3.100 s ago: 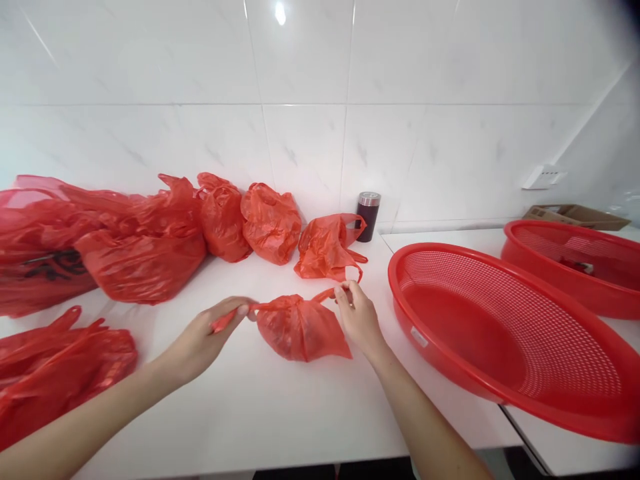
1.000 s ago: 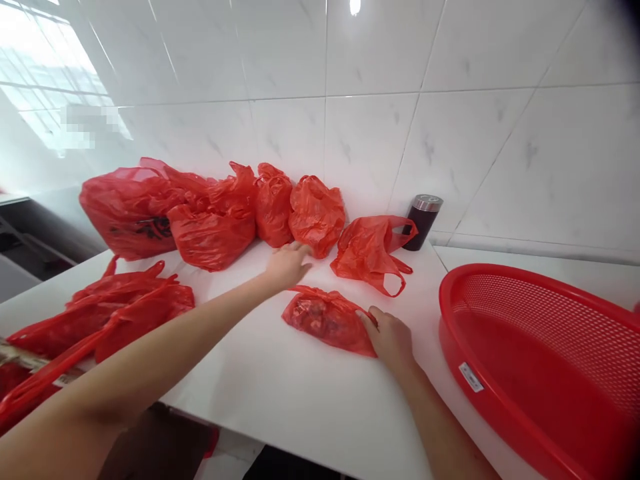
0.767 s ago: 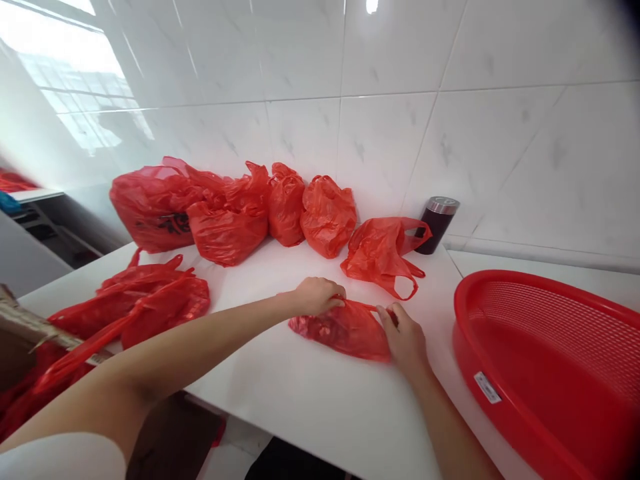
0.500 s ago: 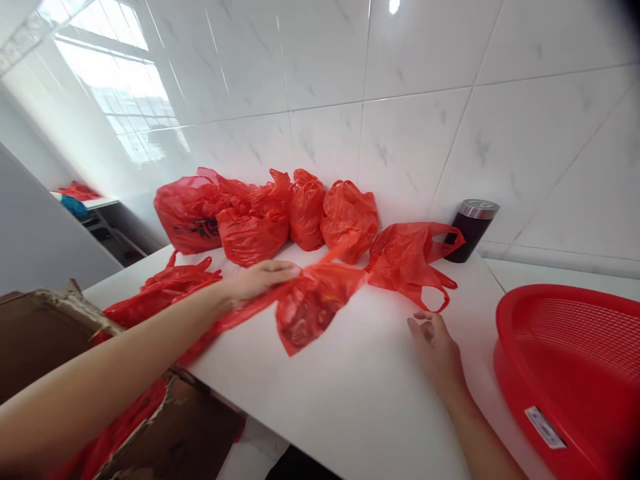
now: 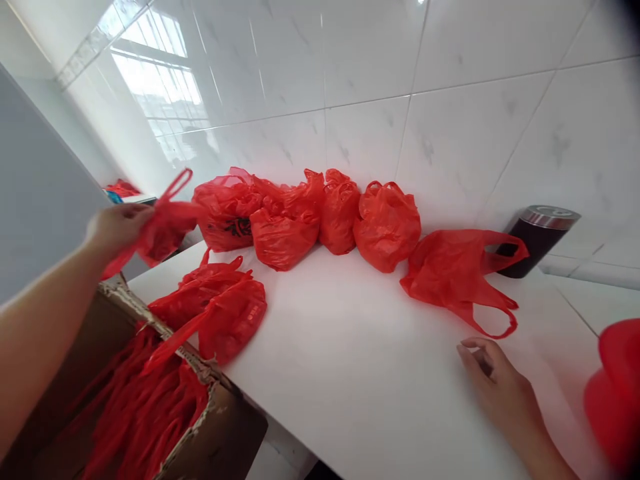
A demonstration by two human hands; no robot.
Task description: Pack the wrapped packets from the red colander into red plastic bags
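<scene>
At the left, my left hand (image 5: 120,227) grips a red plastic bag (image 5: 163,233) with something inside, held in the air above the far edge of the cardboard box. My right hand (image 5: 500,377) is at the right of the white table, fingers curled with a gap between thumb and fingertips and nothing in them. Just beyond it lies a flattened red bag (image 5: 450,270) with its loop handles towards the right. Several red bags lie in a heap (image 5: 220,307) on the table beside the box.
Several full red bags (image 5: 285,233) line the tiled wall. A dark cup with a metal lid (image 5: 540,240) stands at the back right, a red basket (image 5: 620,393) at the right edge. An open cardboard box (image 5: 230,427) at the lower left holds red bags.
My left hand has carried its red bag left and up, off the table's middle. The view has turned left, so the basket shows less and the box more. My right hand remains near the flat bag.
</scene>
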